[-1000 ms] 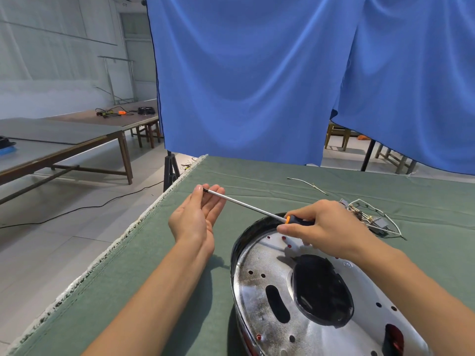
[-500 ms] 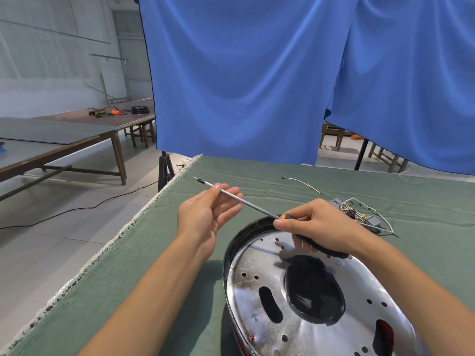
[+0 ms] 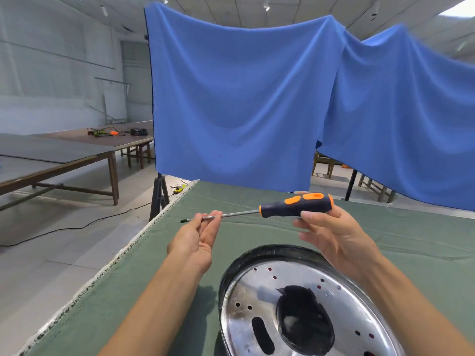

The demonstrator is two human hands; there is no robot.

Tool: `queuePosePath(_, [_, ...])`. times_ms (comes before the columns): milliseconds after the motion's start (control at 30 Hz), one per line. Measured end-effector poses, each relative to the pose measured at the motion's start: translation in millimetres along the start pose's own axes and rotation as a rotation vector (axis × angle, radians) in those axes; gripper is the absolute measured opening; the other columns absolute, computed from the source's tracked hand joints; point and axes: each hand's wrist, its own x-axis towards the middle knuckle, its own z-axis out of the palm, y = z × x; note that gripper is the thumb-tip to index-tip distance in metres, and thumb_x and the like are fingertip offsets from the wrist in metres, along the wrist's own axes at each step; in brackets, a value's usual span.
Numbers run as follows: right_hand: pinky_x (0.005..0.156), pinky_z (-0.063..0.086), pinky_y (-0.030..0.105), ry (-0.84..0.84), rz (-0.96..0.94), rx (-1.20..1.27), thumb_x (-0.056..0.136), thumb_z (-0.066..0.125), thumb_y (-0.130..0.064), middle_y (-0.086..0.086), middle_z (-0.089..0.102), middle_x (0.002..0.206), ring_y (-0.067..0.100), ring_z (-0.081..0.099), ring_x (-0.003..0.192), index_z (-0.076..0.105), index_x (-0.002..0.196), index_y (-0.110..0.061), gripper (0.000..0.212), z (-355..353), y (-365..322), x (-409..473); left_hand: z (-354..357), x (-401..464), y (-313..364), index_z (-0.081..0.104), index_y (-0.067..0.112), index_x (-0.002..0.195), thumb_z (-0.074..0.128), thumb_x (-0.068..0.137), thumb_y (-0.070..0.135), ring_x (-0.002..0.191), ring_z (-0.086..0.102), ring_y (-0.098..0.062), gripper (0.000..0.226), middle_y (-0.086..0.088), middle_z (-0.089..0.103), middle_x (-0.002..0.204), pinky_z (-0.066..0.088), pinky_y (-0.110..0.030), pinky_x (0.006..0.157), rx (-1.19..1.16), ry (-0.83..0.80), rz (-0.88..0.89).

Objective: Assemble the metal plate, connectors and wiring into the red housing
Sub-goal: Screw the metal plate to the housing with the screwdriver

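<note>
At frame centre, the right hand point(image 3: 334, 237) pinches the handle of a screwdriver point(image 3: 295, 205) held level above the table point(image 3: 411, 235); the left hand point(image 3: 198, 240), fingers loosely curled, pinches its shaft. The metal plate point(image 3: 295, 314) sits in its dark-rimmed housing point(image 3: 270, 250) at lower centre.

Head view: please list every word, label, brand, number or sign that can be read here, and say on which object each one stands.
No readable text in this view.
Screwdriver, held by the left hand and right hand: orange and black handle, no brand or number visible.
Metal plate: only holes and reflections, no stamp visible.
Blue cloth: plain.
Items on the far table: too small to read.
</note>
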Motion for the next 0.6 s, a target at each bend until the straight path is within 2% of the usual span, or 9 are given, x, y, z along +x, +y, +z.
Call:
queuePosePath(67, [0.053, 0.054, 0.022, 0.067, -0.041, 0.093, 0.064, 0.067, -0.006, 0.001, 0.069, 0.08, 0.01, 0.063, 0.059, 0.064, 0.109, -0.009, 0.045, 9.2, 4.1, 1.7, 8.2, -5.0, -9.3, 0.047, -0.013, 0.12, 0.042, 0.099, 0.002, 0.093, 0.063, -0.032, 0.026, -0.027, 0.058, 0.11, 0.055, -0.027, 0.065, 0.013, -0.015, -0.03])
queuePosePath(100, [0.053, 0.054, 0.022, 0.081, -0.057, 0.125, 0.064, 0.068, -0.005, 0.001, 0.069, 0.079, 0.01, 0.064, 0.059, 0.065, 0.107, -0.009, 0.043, 14.1, 4.9, 2.0, 12.3, -7.9, -13.3, 0.046, -0.013, 0.121, 0.042, 0.099, 0.001, 0.094, 0.062, -0.033, 0.027, -0.028, 0.058, 0.11, 0.054, -0.027, 0.068, 0.022, -0.021, -0.043])
queuePosePath(200, [0.052, 0.054, 0.022, 0.142, -0.116, 0.117, 0.064, 0.069, -0.011, 0.004, 0.071, 0.08, 0.011, 0.065, 0.056, 0.068, 0.097, -0.009, 0.033, 23.7, 2.6, 1.0, 24.1, -17.7, -20.7, 0.051, -0.006, 0.097, 0.043, 0.099, 0.004, 0.09, 0.062, -0.031, 0.013, -0.026, 0.06, 0.109, 0.053, -0.032, 0.08, 0.087, -0.068, -0.1])
queuePosePath(267, [0.05, 0.054, 0.025, 0.213, -0.167, 0.048, 0.064, 0.071, -0.017, 0.005, 0.07, 0.075, 0.016, 0.066, 0.055, 0.068, 0.09, -0.011, 0.027, 25.5, 0.3, 0.3, 28.6, -21.6, -24.6, 0.052, -0.002, 0.087, 0.045, 0.098, 0.006, 0.091, 0.061, -0.031, 0.016, -0.024, 0.062, 0.104, 0.05, -0.038, 0.082, 0.151, -0.071, -0.132])
queuePosePath(333, [0.047, 0.052, 0.026, 0.28, -0.216, -0.02, 0.068, 0.073, -0.021, 0.004, 0.068, 0.073, 0.02, 0.066, 0.054, 0.067, 0.085, -0.015, 0.019, 24.2, 0.5, -0.2, 31.0, -26.4, -28.6, 0.055, -0.003, 0.086, 0.048, 0.097, 0.006, 0.088, 0.062, -0.032, 0.016, -0.024, 0.063, 0.098, 0.054, -0.033, 0.073, 0.184, -0.089, -0.163])
queuePosePath(400, [0.04, 0.046, 0.024, 0.377, -0.255, -0.112, 0.078, 0.072, -0.023, 0.002, 0.063, 0.067, 0.019, 0.059, 0.045, 0.065, 0.078, -0.019, 0.008, 21.9, 1.8, -1.5, 32.2, -31.0, -32.7, 0.057, -0.004, 0.086, 0.05, 0.096, 0.005, 0.08, 0.064, -0.033, 0.015, -0.025, 0.064, 0.091, 0.056, -0.03, 0.054, 0.189, -0.116, -0.179])
queuePosePath(500, [0.034, 0.032, 0.021, 0.443, -0.312, -0.221, 0.085, 0.067, -0.029, 0.003, 0.051, 0.051, 0.017, 0.04, 0.034, 0.063, 0.067, -0.018, 0.021, 17.7, 3.1, -3.7, 32.7, -32.3, -37.2, 0.059, -0.005, 0.083, 0.051, 0.096, 0.007, 0.076, 0.066, -0.03, 0.02, -0.023, 0.067, 0.082, 0.054, -0.028, 0.043, 0.214, -0.153, -0.192])
queuePosePath(567, [0.033, 0.032, 0.021, 0.458, -0.334, -0.203, 0.086, 0.066, -0.028, 0.005, 0.051, 0.047, 0.018, 0.039, 0.031, 0.06, 0.067, -0.013, 0.025, 16.0, 3.0, -4.4, 29.7, -29.3, -35.7, 0.06, -0.004, 0.081, 0.05, 0.097, 0.011, 0.056, 0.067, -0.019, 0.024, -0.016, 0.07, 0.07, 0.051, -0.02, 0.037, 0.325, -0.188, -0.214])
queuePosePath(600, [0.033, 0.033, 0.021, 0.479, -0.347, -0.192, 0.087, 0.066, -0.027, 0.005, 0.052, 0.047, 0.018, 0.041, 0.031, 0.059, 0.067, -0.011, 0.027, 15.2, 2.7, -4.3, 26.8, -27.6, -33.2, 0.06, -0.002, 0.082, 0.051, 0.097, 0.012, 0.04, 0.059, -0.012, 0.023, -0.011, 0.07, 0.064, 0.043, -0.015, 0.031, 0.408, -0.218, -0.241])
